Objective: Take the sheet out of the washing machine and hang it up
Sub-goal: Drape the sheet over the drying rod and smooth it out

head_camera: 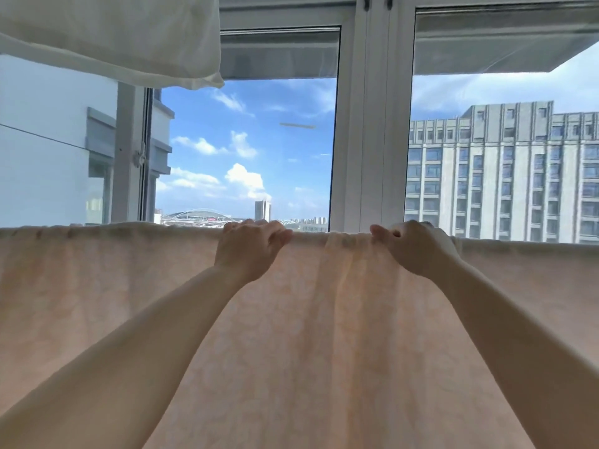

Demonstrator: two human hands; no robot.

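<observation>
A pale peach sheet (308, 335) hangs draped over a horizontal line or rail that it hides, spanning the whole width of the view. My left hand (249, 251) grips its top fold left of centre, fingers curled over the edge. My right hand (415, 247) grips the top fold right of centre, where the cloth is bunched into small gathers between the two hands. Both arms reach up and forward. The washing machine is out of view.
A white cloth (123, 37) hangs overhead at the upper left. Behind the sheet stands a white-framed window (369, 140), its left pane open, with sky and a grey tower block (505, 176) outside.
</observation>
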